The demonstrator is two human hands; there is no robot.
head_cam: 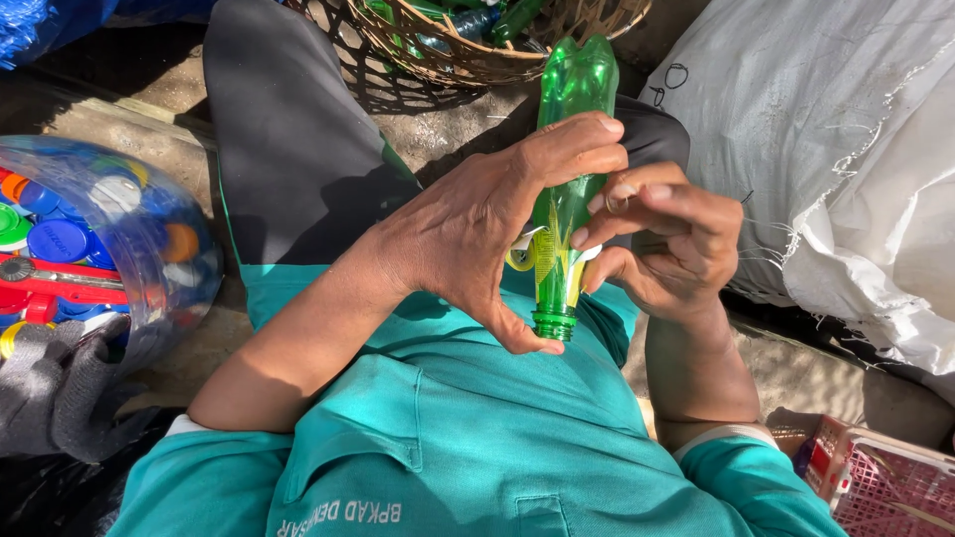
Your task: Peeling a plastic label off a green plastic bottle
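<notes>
A green plastic bottle (569, 149) points neck-down over my lap, its open mouth toward me and its base up near the basket. My left hand (477, 224) wraps its side, thumb near the neck and fingers over the body. My right hand (667, 239) pinches at the bottle's middle, fingertips on a yellow and white label (545, 254) that is partly peeled. No cap is on the neck.
A clear tub (169, 249) of coloured bottle caps, with a red tool inside, sits at the left above a grey glove (60, 388). A woven basket (477, 50) of green bottles stands ahead. White sacks (846, 149) fill the right; a pink crate (885, 482) lower right.
</notes>
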